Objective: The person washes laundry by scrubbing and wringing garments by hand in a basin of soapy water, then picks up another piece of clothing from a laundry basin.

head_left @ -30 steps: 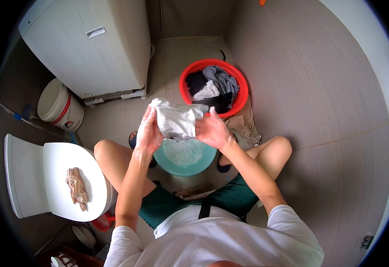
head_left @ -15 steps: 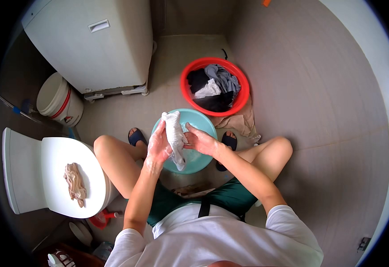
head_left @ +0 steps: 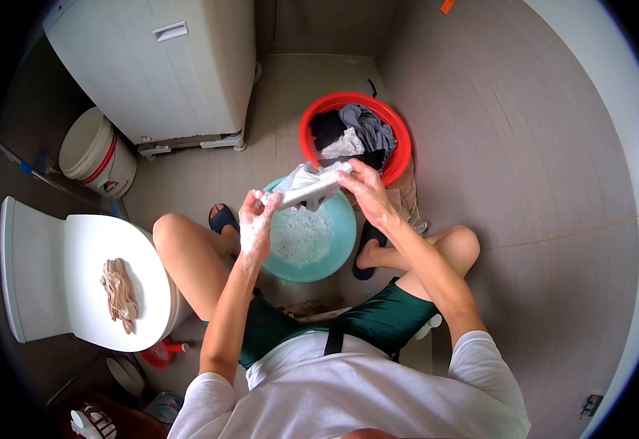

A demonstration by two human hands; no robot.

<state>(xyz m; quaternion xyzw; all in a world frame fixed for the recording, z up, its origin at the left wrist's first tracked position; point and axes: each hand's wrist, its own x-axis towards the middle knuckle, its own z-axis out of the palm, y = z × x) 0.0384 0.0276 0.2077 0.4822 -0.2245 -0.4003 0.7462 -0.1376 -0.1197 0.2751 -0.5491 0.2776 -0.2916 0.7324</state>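
A wet white sock (head_left: 308, 186) with grey patches is stretched sideways between my two hands, above a light blue basin (head_left: 347, 245). My left hand (head_left: 257, 219), dotted with suds, pinches its left end. The other end is gripped by my right hand (head_left: 367, 192), a little higher up and nearer the red tub. Foamy water (head_left: 301, 235) fills the bottom of the basin below the sock.
A red tub (head_left: 406, 139) of dark, grey and white clothes stands beyond the basin. To the left are a toilet (head_left: 85, 249) with a beige cloth (head_left: 119, 293) on its lid, a white bucket (head_left: 118, 172) and a white appliance (head_left: 151, 80). A wall (head_left: 553, 168) rises at right.
The sock hung lengthwise between my hands and is now pulled out sideways. My right hand has moved up and right, my left slightly. The foamy water shows more.
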